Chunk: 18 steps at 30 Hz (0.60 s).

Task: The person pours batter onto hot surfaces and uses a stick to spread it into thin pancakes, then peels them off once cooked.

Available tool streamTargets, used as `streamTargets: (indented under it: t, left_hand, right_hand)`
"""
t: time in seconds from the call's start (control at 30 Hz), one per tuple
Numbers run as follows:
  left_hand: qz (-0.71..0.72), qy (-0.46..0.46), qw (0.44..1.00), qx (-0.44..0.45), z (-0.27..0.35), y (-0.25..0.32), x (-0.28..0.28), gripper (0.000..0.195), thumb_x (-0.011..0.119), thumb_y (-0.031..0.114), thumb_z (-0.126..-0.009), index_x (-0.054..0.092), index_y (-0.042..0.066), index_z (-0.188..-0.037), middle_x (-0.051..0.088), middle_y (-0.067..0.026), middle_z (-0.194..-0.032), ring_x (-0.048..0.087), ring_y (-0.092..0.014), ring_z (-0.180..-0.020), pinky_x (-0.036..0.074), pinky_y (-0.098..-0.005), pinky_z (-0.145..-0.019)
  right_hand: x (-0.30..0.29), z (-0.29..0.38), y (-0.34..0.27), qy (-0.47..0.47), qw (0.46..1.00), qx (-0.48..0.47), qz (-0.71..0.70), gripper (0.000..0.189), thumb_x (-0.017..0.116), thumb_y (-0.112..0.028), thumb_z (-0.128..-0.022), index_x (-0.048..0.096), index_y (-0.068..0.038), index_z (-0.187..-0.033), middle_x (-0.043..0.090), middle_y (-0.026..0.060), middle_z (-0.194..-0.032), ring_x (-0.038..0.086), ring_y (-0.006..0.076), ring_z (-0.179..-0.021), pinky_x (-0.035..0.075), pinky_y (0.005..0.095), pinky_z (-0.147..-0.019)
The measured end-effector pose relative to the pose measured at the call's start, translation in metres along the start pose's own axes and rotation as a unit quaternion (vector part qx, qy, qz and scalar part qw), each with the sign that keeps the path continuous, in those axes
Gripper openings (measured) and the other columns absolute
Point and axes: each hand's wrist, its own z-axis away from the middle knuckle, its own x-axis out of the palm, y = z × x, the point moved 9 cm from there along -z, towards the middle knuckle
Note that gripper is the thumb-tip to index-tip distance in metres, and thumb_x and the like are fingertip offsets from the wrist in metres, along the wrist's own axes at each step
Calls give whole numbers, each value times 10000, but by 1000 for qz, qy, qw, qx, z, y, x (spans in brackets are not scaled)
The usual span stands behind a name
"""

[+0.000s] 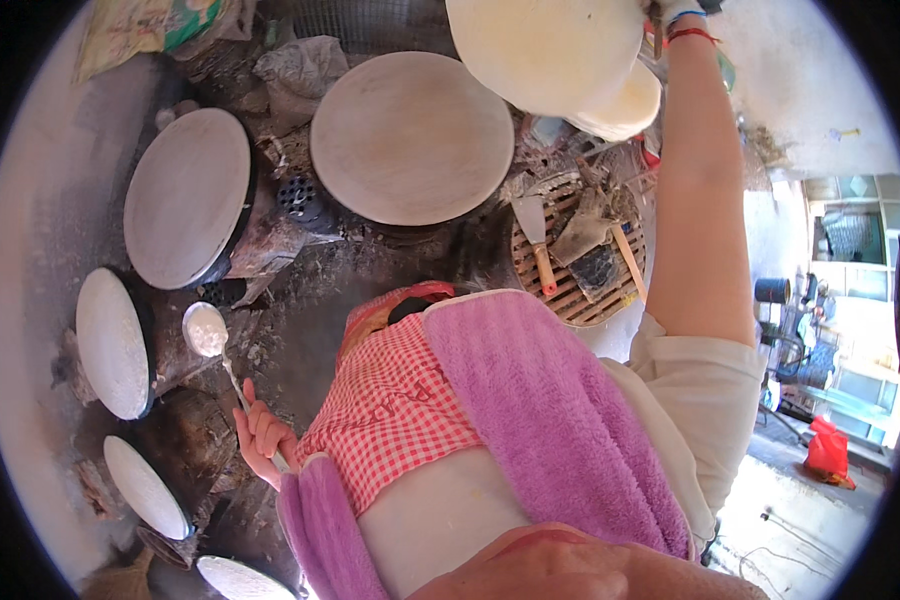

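Observation:
My left hand (264, 439) grips the thin handle of a metal ladle (205, 330), whose bowl holds thick white batter. The ladle is near a round griddle (112, 343) covered in white. My right arm reaches to the top edge of the view, where my right hand (679, 9), partly cut off, seems to wear a white glove with a blue cuff. Beside that hand is a large pale round flatbread (551, 52), overlapping a stack of similar flatbreads (621, 105). Whether the fingers hold it is hidden. A wide bare griddle (412, 139) lies in front of me.
Another bare griddle (187, 199) tilts in view at left; white-coated griddles (146, 487) continue below. A scraper (534, 240) with a wooden handle and a dirty cloth (581, 225) lie on a round slatted rack (562, 306). A perforated coal briquette (300, 196) stands between griddles. A red bag (827, 454) is far right.

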Motion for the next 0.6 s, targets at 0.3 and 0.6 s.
streamTargets:
  t: [0.3, 0.6]
  left_hand:
    - [23, 1, 1000, 6, -29, -93, 36, 638, 447, 321, -1035, 247, -123, -1447, 324, 8, -677, 343, -95, -464, 343, -255, -402]
    - [25, -23, 998, 45, -20, -154, 69, 689, 504, 295, -1015, 190, -124, -1462, 332, 11, -680, 357, -85, -461, 373, -247, -403]
  right_hand:
    - [-166, 18, 285, 166, 946, 173, -220, 160, 740, -164, -843, 600, -132, -774, 548, -5, -597, 484, 159, -434, 366, 282, -382]
    - [-129, 61, 430, 328, 882, 175, -292, 218, 751, 30, -734, 615, -30, -894, 635, 77, -695, 554, 190, -460, 435, 317, -403]
